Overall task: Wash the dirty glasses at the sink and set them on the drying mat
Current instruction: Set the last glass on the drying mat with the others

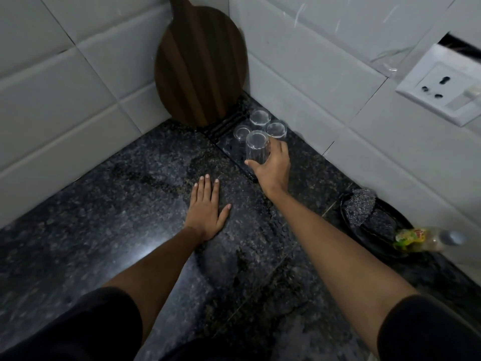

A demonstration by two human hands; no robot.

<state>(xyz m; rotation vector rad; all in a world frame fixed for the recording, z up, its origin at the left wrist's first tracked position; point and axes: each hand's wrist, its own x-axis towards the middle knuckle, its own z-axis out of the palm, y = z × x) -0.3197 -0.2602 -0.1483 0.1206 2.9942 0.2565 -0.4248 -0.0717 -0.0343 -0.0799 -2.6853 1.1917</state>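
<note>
A dark drying mat (229,149) lies in the corner of the black granite counter. Three clear glasses stand upside down on it: one at the back (259,117), one at the right (276,129), one at the left (241,132). My right hand (273,165) is shut on a fourth clear glass (256,148), held upside down on or just above the mat's front part. My left hand (208,209) rests flat on the counter, fingers spread, holding nothing. No sink is in view.
A round wooden cutting board (200,66) leans in the tiled corner behind the mat. At the right stand a dark tray (385,241) with a steel scrubber (360,207) and a dish-soap bottle (426,238). A wall socket (440,87) sits upper right.
</note>
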